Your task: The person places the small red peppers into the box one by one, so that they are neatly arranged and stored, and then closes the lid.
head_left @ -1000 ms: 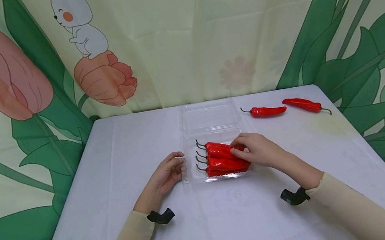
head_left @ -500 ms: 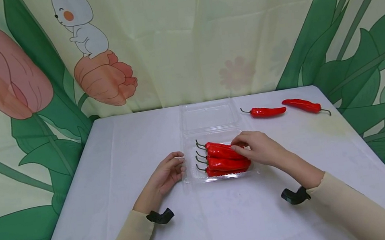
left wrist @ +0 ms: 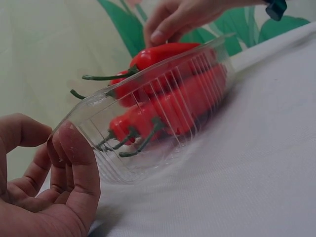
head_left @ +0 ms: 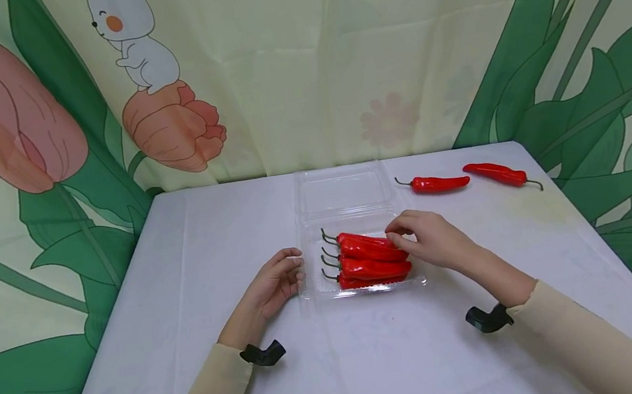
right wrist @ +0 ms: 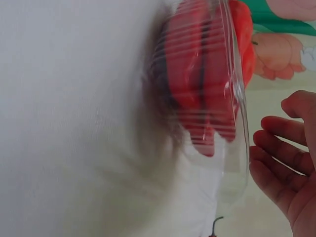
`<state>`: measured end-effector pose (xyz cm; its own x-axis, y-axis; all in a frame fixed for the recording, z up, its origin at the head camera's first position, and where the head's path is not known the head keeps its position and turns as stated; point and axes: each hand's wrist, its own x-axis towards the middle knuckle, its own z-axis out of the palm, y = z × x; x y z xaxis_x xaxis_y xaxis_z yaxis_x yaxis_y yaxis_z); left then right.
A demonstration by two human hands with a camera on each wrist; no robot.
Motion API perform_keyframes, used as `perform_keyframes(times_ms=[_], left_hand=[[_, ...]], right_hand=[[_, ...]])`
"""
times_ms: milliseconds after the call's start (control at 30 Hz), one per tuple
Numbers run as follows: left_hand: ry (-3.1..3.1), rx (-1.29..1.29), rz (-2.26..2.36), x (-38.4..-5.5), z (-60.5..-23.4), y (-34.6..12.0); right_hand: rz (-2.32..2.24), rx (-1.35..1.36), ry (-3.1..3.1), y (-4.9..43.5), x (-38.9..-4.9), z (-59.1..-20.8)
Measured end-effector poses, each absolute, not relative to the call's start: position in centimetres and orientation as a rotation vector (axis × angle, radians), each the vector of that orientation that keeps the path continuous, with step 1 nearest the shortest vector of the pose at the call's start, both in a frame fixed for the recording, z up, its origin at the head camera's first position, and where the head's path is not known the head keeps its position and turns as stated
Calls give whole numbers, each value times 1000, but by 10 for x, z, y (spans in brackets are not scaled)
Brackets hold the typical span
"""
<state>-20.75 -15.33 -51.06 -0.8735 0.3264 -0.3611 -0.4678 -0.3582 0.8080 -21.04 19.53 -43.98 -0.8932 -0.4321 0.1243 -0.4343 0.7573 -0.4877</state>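
A clear plastic clamshell box point(head_left: 316, 288) lies open on the table, its lid folded back point(head_left: 343, 195). Several red chili peppers point(head_left: 375, 268) are stacked inside, stems to the left. At the box's left edge, my left hand point(head_left: 271, 288) pinches the rim between thumb and fingers, as the left wrist view shows. My right hand point(head_left: 434, 241) hovers by the right end of the upper peppers. In the right wrist view the right hand point(right wrist: 291, 163) has loosely bent fingers, apart from the peppers, with nothing held.
Two loose red chili peppers lie at the back right of the white-covered table point(head_left: 224, 229): one pepper point(head_left: 440, 183) nearer the box, another pepper point(head_left: 495, 172) farther right. A printed curtain point(head_left: 300, 79) hangs behind the table.
My right hand has let go of the upper pepper and drawn slightly up and to the right. The left hand and the box have stayed in place.
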Motion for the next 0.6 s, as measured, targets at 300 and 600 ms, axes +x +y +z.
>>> perform_keyframes(times_ms=[300,600], left_hand=[[1398,-166,2255,-206,-507,-154],[1403,-172,2251,-205,-508,-153]], right_hand=[[780,684,-2930,210,-224,-437],[739,564,-2962,231,-245,-439]])
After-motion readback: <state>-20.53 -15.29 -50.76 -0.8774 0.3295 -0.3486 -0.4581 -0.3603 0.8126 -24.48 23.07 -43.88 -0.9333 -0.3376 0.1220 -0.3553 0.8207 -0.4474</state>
